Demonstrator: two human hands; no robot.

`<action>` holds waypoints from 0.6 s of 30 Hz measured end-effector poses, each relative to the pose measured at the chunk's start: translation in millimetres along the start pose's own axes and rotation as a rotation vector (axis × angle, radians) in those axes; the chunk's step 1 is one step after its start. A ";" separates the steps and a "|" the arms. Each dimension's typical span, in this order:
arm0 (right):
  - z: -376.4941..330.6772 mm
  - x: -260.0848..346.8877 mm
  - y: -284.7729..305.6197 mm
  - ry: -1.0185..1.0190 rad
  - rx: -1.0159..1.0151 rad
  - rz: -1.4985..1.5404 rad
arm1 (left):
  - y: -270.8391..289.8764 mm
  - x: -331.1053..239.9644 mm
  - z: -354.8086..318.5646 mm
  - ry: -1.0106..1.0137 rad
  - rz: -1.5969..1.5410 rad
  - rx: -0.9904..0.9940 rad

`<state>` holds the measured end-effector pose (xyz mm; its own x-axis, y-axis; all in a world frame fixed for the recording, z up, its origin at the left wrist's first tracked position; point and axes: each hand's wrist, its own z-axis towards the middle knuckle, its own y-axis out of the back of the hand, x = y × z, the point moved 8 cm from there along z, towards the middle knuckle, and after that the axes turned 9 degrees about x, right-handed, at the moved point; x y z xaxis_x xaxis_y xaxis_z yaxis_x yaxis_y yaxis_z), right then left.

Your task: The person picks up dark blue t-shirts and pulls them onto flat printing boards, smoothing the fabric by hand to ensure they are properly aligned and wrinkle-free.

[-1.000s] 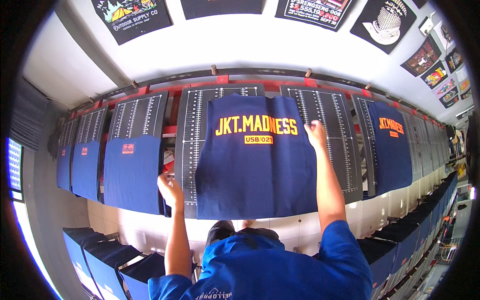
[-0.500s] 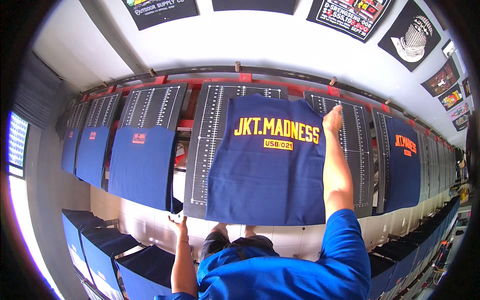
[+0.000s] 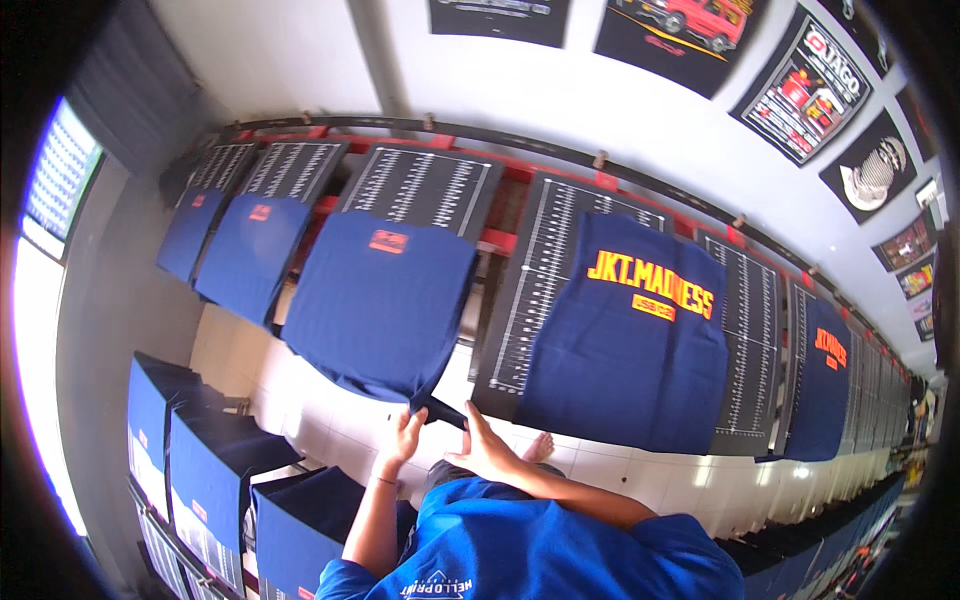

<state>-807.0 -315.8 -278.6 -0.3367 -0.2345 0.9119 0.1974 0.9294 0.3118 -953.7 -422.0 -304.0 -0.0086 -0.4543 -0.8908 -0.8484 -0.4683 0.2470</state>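
Note:
A navy fabric panel [image 3: 385, 300] with a small red print lies over a black ruled board, its near right corner pulled toward me. My left hand [image 3: 402, 438] pinches that corner below the board's near edge. Beside it, my right hand [image 3: 485, 448] has its fingers stretched out and thumb apart, with its fingertips at the dark folded edge of the same cloth; whether they touch it I cannot tell. To the right, a navy fabric panel with a large yellow-orange print [image 3: 630, 350] lies across two boards, with neither hand on it.
More navy panels on ruled boards [image 3: 290, 165] run along a red-framed rack at left and right. Behind me stands another row of draped panels [image 3: 215, 450]. A dark rail [image 3: 520, 140] borders the boards, and printed black cloths [image 3: 810, 90] hang on the wall.
My right hand has left the upper right of the yellow-printed panel and come down beside my left. My left hand now pinches the corner of the red-printed panel. The view has shifted left.

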 end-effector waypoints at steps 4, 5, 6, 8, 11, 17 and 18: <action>75.2 90.1 -14.2 0.114 -0.119 -0.190 | 139.5 -72.9 -2.9 0.017 0.105 -0.152; 91.0 101.0 -21.5 0.117 -0.076 -0.132 | 161.0 -99.4 -1.3 -0.204 -0.302 -0.172; 111.4 99.6 -34.8 0.186 -0.056 -0.199 | 180.7 -127.0 0.9 -0.434 -0.700 -0.128; 139.1 105.3 -54.7 0.243 -0.013 -0.189 | 224.0 -176.1 -3.5 -0.529 -0.890 -0.021; 164.5 122.8 -79.6 0.434 -0.108 -0.259 | 289.6 -208.0 -22.9 -0.644 -0.929 -0.075; 170.4 186.2 -87.5 0.368 -0.133 0.160 | 379.7 -195.3 -45.8 -0.822 -0.981 -0.131; 166.7 199.2 -89.3 0.387 -0.136 0.208 | 394.1 -192.3 -52.4 -0.860 -0.982 -0.122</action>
<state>-1045.2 -397.9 -169.2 0.0865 -0.1599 0.9833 0.3523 0.9282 0.1200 -1258.7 -558.9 -15.4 0.2105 0.7180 -0.6635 -0.6410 -0.4110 -0.6482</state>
